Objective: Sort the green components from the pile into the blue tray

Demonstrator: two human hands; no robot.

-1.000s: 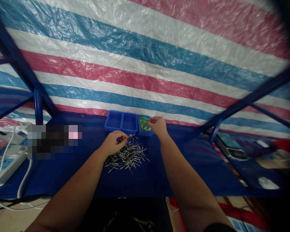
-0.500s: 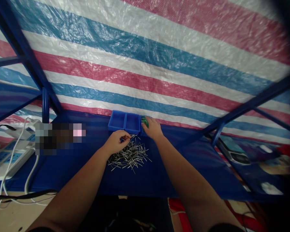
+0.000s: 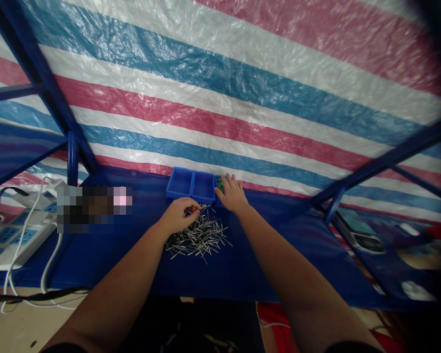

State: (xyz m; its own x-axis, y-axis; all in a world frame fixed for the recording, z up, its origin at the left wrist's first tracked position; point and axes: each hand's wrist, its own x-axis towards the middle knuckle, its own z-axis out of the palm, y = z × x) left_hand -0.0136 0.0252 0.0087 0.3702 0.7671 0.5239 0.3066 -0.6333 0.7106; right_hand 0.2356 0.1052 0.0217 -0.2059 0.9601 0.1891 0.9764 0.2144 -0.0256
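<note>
A heap of thin, silvery, nail-like metal pins (image 3: 202,238) lies on the blue table. At its upper left edge, my left hand (image 3: 180,215) is curled with thumb and fingers together; what they hold, if anything, I cannot make out. Just behind the heap stands a blue plastic tray (image 3: 191,195) with two compartments showing no contents. To the right of this tray, my right hand (image 3: 233,193) has its fingers stretched and spread over a green thing (image 3: 220,184), mostly hidden beneath it.
White power strips (image 3: 22,240) with loose cables sit on the left, near a pixelated patch. Blue frame posts (image 3: 72,157) rise at both sides. A striped plastic sheet (image 3: 224,98) hangs behind the table. A grey scale-like device (image 3: 363,235) is at the right.
My right hand's fingers have straightened and spread, covering more of the green thing. My left hand stays curled at the heap. The view has shifted slightly.
</note>
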